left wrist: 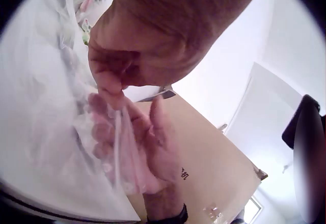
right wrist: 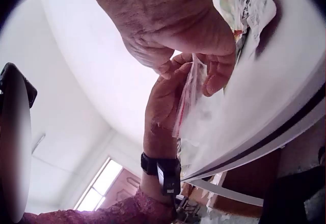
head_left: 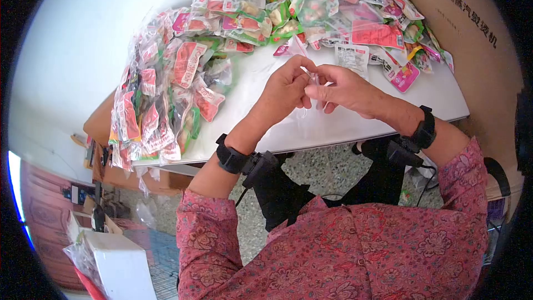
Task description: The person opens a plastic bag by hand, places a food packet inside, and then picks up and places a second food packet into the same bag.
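Observation:
Both hands meet over the front part of the white table in the head view. My left hand [head_left: 282, 86] pinches the edge of a clear plastic zip bag [head_left: 314, 86] between thumb and fingers. Facing it, my right hand [head_left: 350, 90] has its fingers curled at the same edge, its thumb pointing left across the plastic. In the left wrist view the bag [left wrist: 125, 152] hangs as a thin sheet in front of the right palm. A red line runs along the bag [right wrist: 186, 99] in the right wrist view. No contents show in it.
A heap of packed snack pouches [head_left: 177, 72] covers the table's left side. Another pile of pouches [head_left: 355, 5] lies at the back right, with a pink sachet [head_left: 404, 76] at its front. A large cardboard box [head_left: 466, 39] stands along the right of the white table [head_left: 250, 78].

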Available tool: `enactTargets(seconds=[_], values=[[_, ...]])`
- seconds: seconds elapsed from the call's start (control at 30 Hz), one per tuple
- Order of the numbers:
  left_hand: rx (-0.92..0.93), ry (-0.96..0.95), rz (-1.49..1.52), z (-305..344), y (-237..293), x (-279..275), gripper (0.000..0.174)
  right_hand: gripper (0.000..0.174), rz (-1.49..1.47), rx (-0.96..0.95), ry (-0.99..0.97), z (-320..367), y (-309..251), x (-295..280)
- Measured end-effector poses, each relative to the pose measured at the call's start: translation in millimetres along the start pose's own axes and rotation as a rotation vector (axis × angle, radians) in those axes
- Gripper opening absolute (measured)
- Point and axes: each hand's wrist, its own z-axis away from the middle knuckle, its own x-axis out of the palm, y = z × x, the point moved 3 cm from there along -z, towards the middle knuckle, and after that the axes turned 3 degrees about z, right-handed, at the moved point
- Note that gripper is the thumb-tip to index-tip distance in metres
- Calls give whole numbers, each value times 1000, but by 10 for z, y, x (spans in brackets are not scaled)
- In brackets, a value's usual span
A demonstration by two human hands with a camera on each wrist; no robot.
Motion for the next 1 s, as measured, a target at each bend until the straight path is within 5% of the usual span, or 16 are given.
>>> enactTargets(seconds=[0.17, 0.23, 0.63, 0.87, 1.0], values=[[29, -11, 54, 1, 17, 20, 17, 25, 88, 14, -60, -70, 142, -67], [138, 43, 44, -8, 28, 16, 22, 20, -25, -52, 65, -48, 133, -93], [99, 77, -56, -2, 11, 40, 38, 13, 21, 99, 47, 1, 154, -79], [31, 194, 65, -2, -34, 10, 40, 14, 46, 28, 41, -8, 142, -75], [-64, 123, 220, 6, -88, 6, 23, 15, 5, -69, 57, -26, 158, -56]])
